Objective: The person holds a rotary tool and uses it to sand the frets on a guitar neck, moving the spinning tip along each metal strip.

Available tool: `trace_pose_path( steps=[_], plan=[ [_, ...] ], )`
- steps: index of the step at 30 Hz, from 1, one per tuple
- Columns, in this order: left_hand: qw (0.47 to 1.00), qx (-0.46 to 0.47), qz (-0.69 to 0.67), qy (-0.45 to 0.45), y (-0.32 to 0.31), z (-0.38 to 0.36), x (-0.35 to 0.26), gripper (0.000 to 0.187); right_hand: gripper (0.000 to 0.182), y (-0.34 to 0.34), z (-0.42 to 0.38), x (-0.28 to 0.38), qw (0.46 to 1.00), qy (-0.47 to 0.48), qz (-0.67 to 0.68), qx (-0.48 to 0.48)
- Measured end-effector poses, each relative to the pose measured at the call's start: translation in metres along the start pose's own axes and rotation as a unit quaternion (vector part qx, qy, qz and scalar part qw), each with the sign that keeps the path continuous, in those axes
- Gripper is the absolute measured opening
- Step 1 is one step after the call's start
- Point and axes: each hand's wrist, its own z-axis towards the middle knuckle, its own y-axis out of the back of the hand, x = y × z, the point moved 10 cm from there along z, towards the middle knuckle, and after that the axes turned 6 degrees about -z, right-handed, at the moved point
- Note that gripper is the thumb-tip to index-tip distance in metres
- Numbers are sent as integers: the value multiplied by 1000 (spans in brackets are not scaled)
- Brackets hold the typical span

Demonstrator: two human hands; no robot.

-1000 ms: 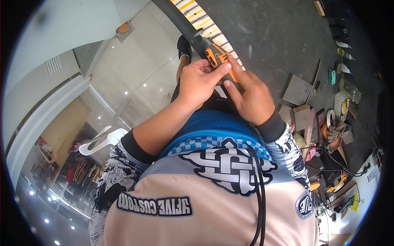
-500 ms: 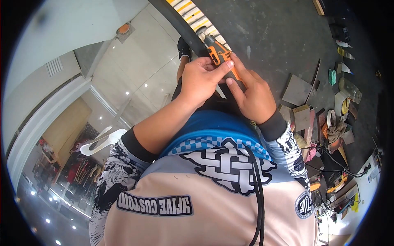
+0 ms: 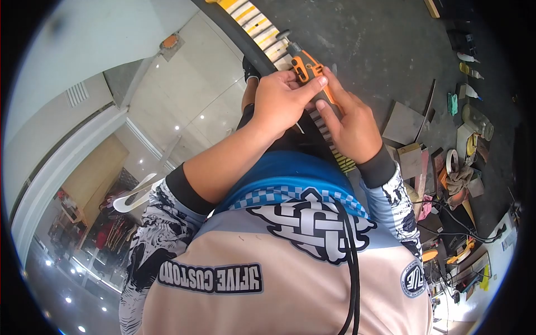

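A: Where's the tool [image 3: 311, 68]?

B: In both hands, by the L edge of the bench [image 3: 385, 50]. Orange & blk, w/ a disc [image 3: 282, 34] on the end away from the body.

A: Hands?

B: L hand [image 3: 276, 103] pinches the tool's middle, thumb on top, other fingers partly hidden behind it. R hand [image 3: 357, 125] is curled round the rear end, index along one side, thumb on the other. Neither's spread.

A: Which step's in hand?

B: Handling the tool itself, I'd say, prob. steadying or adjusting it. Can't tell if it's running.

A: And the next move calls for what?

B: IMO a firm 2-hand hold, fingertips clear of the disc, & care w/ the strip [image 3: 262, 34] along the bench's L edge, pale w/ dark crosslines & yellow bits. Disc shows right by it; touching or not, can't tell.

A: Containers?

B: Nr the bench's R edge: white bottle [image 3: 466, 57], yellowish bottle [image 3: 469, 70], blue-tipped bottle [image 3: 472, 91], then a clear jar [image 3: 477, 121]. Too small to read what's in any of 'em.

A: Else?

B: Flat grey plate [image 3: 403, 121] b/w the hands & the jar. Then, toward the bottom R corner, blocks [image 3: 410, 155], a white ring [image 3: 452, 161], a rag [image 3: 459, 180] & blk cable [image 3: 474, 237], all bunched up.
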Motion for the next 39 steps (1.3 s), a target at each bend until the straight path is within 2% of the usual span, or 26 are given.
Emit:
trace_pose_path(
  steps=[13, 16, 21, 27, 36, 39],
  plan=[
    [1000, 10, 21, -5, -14, -4, -5, 40, 59, 13, -8, -2, 999, 12, 20, -34],
    [1000, 7, 6, -18, -7, -22, 4, 38, 59, 7, -23, 6, 1000, -10, 1, 3],
    [999, -22, -27, -23, 19, -50, 29, 32, 67, -13, -44, 21, 998, 46, -38, 21],
    [997, -40, -62, -15, 34, -43, 47, 29, 66, -26, -42, 19, 997, 29, -59, 49],
    [995, -24, -91, -23, 26, -36, 40, 30, 65, -25, -37, 12, 996, 16, -63, 55],
    [998, -10, -59, 1, 25, -36, 43, 31, 65, -26, -37, 11, 996, 14, -59, 60]
  ],
)
